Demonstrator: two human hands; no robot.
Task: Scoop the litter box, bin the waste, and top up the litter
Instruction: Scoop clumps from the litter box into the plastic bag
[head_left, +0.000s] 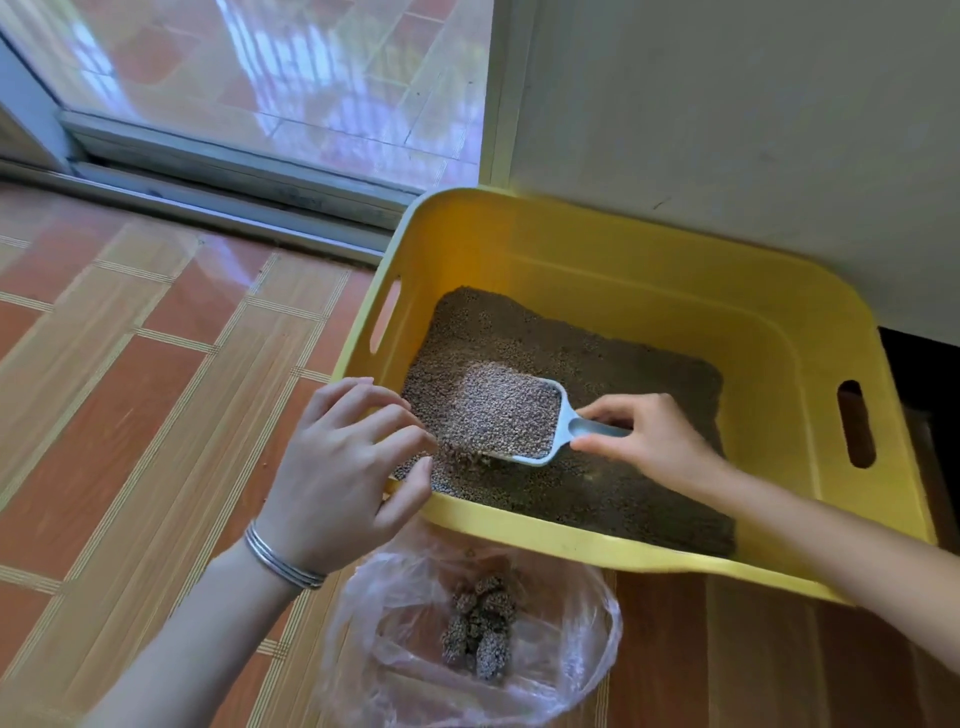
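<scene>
The right hand (657, 441) pinches the heaped scoop (511, 413) by its handle above the litter box (779, 332); left of that grip, the left hand (345, 467) hovers with fingers spread, perhaps brushing the rim.

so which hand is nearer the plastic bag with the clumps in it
Left. The left hand hovers at the yellow box's near rim, just above the plastic bag. The right hand is farther off, over the litter, gripping the scoop handle.
</scene>
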